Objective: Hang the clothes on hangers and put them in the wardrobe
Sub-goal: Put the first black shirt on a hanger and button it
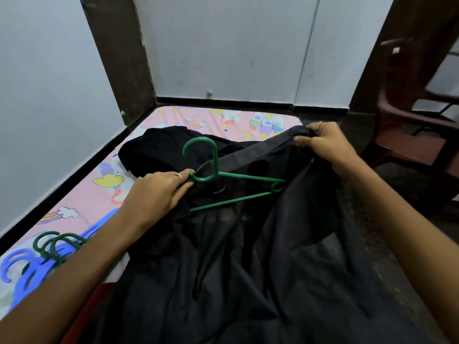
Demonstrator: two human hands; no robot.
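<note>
Left hand (161,192) pinched the neck of a green plastic hanger (223,180), partly inside a sheer black garment (248,244) spread between both hands on the bed (82,194). Right hand (325,142) gripped the garment's collar edge. Best next: hold the collar taut, slide the hanger's far arm under that shoulder. Spare green hangers (57,244) lay below the left hand.

The green hanger (224,178) looks like smooth, slightly glossy plastic. The black garment (248,256) around it is thin matt cloth, partly see-through. The printed bed sheet (82,194) under the garment is soft matt cloth. The brown chair (409,135) right of the garment looks like glossy plastic.
</note>
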